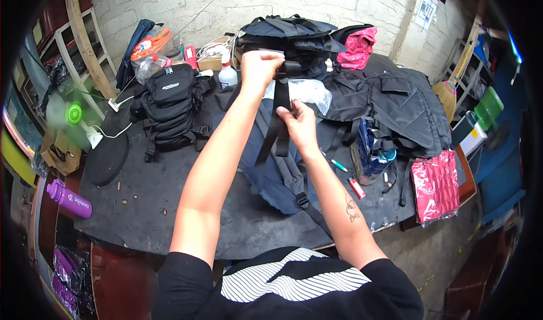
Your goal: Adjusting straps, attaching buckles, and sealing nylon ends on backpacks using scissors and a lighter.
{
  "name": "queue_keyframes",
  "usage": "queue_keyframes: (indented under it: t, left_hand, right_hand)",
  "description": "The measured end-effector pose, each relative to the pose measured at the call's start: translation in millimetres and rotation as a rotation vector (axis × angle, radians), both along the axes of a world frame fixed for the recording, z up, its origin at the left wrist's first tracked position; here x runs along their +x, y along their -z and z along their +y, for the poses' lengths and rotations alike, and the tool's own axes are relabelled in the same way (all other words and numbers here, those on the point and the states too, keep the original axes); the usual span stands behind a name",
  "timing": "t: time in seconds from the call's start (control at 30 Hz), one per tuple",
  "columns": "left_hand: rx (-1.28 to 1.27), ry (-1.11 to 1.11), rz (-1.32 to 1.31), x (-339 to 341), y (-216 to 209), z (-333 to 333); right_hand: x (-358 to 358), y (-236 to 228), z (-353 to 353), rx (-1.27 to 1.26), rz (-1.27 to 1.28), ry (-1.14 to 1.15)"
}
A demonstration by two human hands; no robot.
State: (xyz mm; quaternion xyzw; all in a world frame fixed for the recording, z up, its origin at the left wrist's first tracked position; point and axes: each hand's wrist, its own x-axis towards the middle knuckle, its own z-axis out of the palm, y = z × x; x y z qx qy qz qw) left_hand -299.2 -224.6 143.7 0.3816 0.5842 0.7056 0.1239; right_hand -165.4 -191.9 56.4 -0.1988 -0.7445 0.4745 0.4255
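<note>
While it hangs above the middle of the table, a black strap runs between the person's two hands, its loose ends dangling over a dark blue bag. The left hand pinches the strap near its top, and the right hand grips it lower down between thumb and fingers; the hands are apart from each other. The blue bag lies on the table, with a clear plastic bag just behind the right hand. A white spray bottle stands to the left of the left hand, near a black bag. Right of the right forearm lie a teal pen and a red lighter-like thing. Farther out are a pink package at the right and a purple bottle at the left.
</note>
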Motion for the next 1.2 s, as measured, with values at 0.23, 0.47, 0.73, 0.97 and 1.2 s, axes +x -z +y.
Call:
queue_keyframes:
  t: [0.23,0.47,0.73,0.97,1.2]
  left_hand:
    - [0.153,-0.243,-0.040,-50.5,6.3,-1.4]
    - [0.036,0.017,-0.227,-6.7,35.8,-5.8]
    - [0.083,-0.101,-0.576,-14.0,95.9,-4.8]
    - [0.030,0.093,-0.262,30.2,76.4,-85.1]
    - [-0.335,0.436,-0.427,124.6,141.3,-207.3]
  right_hand:
    - [53.8,21.0,-57.8,0.109,-0.096,-0.120]
    - [116.6,64.7,-99.5,-0.341,-0.037,-0.273]
    - [159.9,95.8,-132.5,-0.459,-0.155,-0.302]
    - [194.2,88.2,-140.6,-0.627,-0.593,-0.674]
    - [146.6,94.6,14.3,-0.137,-0.322,-0.056]
